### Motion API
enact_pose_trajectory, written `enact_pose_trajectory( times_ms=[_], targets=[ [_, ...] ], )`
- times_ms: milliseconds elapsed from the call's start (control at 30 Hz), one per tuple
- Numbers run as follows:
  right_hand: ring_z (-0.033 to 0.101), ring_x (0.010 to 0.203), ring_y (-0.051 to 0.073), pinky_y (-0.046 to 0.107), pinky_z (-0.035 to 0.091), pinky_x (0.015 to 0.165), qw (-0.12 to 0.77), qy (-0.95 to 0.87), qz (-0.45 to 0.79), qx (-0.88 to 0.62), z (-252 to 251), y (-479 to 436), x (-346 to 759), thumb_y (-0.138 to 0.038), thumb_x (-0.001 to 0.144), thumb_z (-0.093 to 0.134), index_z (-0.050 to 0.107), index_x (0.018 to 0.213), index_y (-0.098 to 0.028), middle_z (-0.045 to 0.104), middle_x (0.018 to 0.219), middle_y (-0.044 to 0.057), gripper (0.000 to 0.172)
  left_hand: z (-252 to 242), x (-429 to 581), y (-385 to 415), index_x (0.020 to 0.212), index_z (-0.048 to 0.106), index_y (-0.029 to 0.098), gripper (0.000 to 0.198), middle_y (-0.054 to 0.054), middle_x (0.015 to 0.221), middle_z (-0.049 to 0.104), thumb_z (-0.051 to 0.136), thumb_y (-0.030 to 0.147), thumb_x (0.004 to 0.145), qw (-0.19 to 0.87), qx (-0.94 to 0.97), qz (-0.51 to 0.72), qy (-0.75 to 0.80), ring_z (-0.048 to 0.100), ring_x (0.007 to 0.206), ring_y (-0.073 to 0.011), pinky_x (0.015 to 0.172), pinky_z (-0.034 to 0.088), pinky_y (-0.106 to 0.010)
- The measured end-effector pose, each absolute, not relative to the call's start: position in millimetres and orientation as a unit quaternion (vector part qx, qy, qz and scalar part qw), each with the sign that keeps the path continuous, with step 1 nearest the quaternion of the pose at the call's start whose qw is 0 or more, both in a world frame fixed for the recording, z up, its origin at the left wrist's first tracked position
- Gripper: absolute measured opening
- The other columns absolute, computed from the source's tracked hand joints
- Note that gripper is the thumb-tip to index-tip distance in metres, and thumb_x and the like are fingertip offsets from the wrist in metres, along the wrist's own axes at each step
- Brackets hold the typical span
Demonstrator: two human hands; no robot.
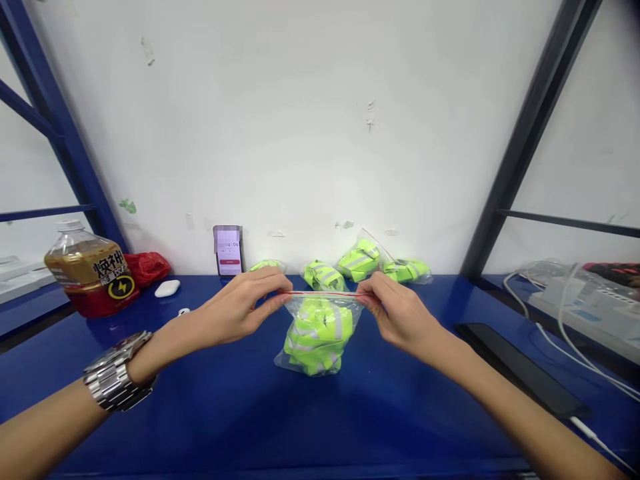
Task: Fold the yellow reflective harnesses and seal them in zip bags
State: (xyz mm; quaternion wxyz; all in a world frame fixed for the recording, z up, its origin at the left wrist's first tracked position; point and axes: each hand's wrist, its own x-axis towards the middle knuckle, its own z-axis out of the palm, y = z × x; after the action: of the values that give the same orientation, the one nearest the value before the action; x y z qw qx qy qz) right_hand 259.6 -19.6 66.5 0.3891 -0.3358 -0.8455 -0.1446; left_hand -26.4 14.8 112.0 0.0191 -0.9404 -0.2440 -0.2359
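Note:
A clear zip bag (320, 333) with a red seal strip stands in front of me on the blue table (210, 413). Folded inside it is a fluorescent yellow-green reflective vest or strap bundle (317, 340) with silver-grey bands. My left hand (250, 300) pinches the bag's top left corner between thumb and fingers. At the top right corner, my right hand (393, 307) pinches the same edge. The red strip is stretched straight between the two hands. A metal watch (120, 373) is on my left wrist.
Several similar bagged yellow-green bundles (360, 259) lie along the wall. A phone (229, 252) leans there too. Left are a large drink bottle (93, 270), a red plastic bag (146, 268) and a white earbud case (167, 288). A dark tablet or phone (520, 367) and white cables (565, 353) lie right.

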Motion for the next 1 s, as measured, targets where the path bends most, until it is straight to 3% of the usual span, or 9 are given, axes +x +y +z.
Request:
enact_pose_trajectory(
  times_ms=[200,567,800,1000],
  targets=[
    [0.046,0.066,0.015,0.027,0.037,0.056,0.365,-0.851,-0.195,-0.325,65.9,-21.3,257.7,-0.003,0.092,0.034,0.048,0.086,-0.017,0.049,0.077,0.005,0.020,107.3,-24.2,10.6,0.088,0.055,0.017,0.018,-0.003,0.080,0.058,0.040,0.022,0.097,0.048,-0.936,-0.256,-0.237,0.052,0.071,-0.0129,0.064,0.041,-0.024],
    [0.055,0.076,0.015,0.029,0.045,0.066,0.373,-0.866,-0.061,-0.328,72.4,-28.6,262.5,-0.021,0.095,0.048,0.053,0.100,-0.017,0.058,0.087,0.006,0.008,110.2,-18.4,5.5,0.101,0.059,0.019,0.015,-0.004,0.094,0.061,0.047,0.026,0.096,-0.032,-0.934,-0.264,-0.240,0.055,0.082,-0.0139,0.072,0.044,-0.026],
    [0.051,0.069,0.014,0.027,0.041,0.060,0.370,-0.869,-0.080,-0.318,76.6,-28.0,254.3,-0.016,0.094,0.046,0.052,0.088,-0.017,0.056,0.078,0.004,0.009,106.6,-13.1,8.1,0.090,0.055,0.017,0.013,-0.002,0.080,0.058,0.045,0.023,0.096,-0.001,-0.940,-0.253,-0.228,0.050,0.070,-0.0122,0.065,0.040,-0.025],
    [0.051,0.072,0.015,0.028,0.042,0.063,0.384,-0.865,-0.089,-0.311,75.3,-28.0,252.0,-0.016,0.094,0.046,0.054,0.092,-0.016,0.056,0.081,0.005,0.009,105.1,-14.5,8.9,0.092,0.053,0.017,0.013,-0.003,0.085,0.058,0.042,0.021,0.096,0.007,-0.938,-0.253,-0.236,0.051,0.074,-0.0131,0.067,0.040,-0.026]
  ],
)
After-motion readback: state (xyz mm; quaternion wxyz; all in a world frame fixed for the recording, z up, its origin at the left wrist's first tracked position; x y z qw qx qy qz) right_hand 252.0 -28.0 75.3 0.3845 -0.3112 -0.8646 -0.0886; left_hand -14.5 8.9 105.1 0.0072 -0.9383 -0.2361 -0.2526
